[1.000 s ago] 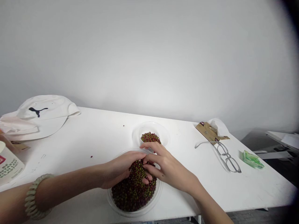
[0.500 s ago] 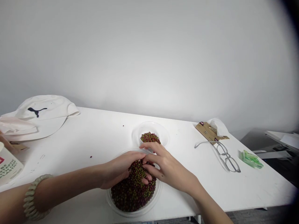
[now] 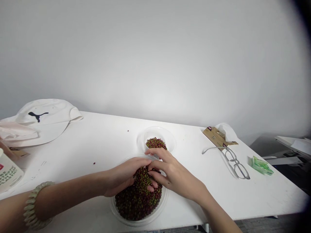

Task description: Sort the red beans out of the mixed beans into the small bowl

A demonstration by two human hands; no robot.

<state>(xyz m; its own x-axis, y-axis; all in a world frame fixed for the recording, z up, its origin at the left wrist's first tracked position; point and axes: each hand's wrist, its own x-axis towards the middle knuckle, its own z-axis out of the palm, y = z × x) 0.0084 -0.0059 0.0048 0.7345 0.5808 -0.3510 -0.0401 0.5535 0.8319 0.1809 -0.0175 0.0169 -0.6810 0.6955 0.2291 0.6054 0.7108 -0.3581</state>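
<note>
My left hand [image 3: 125, 176] is cupped over a clear round bowl [image 3: 156, 213] and holds a heap of small mixed red and green beans [image 3: 142, 179]. Its fingertips show beneath the heap. Over that palm, my right hand [image 3: 167, 171] bends its fingers down to the beans. The thumb and index finger are nearly together at the heap's edge; whatever lies between them is too small to make out. Dark red and green beans [image 3: 136, 207] fill the bowl below. Just behind it, a smaller clear bowl [image 3: 170, 139] contains more mixed beans [image 3: 155, 142].
A white cap [image 3: 53, 110] and a paper cup [image 3: 9, 173] are at left. Single beans lie on the white table [image 3: 97, 139]. At right are a brown cardboard package [image 3: 215, 136], grey-framed glasses [image 3: 234, 161] and a green plastic packet [image 3: 261, 165]. A wall rises behind.
Almost nothing differs. Both hands keep their places over the bowl, and the view has shifted very slightly.
</note>
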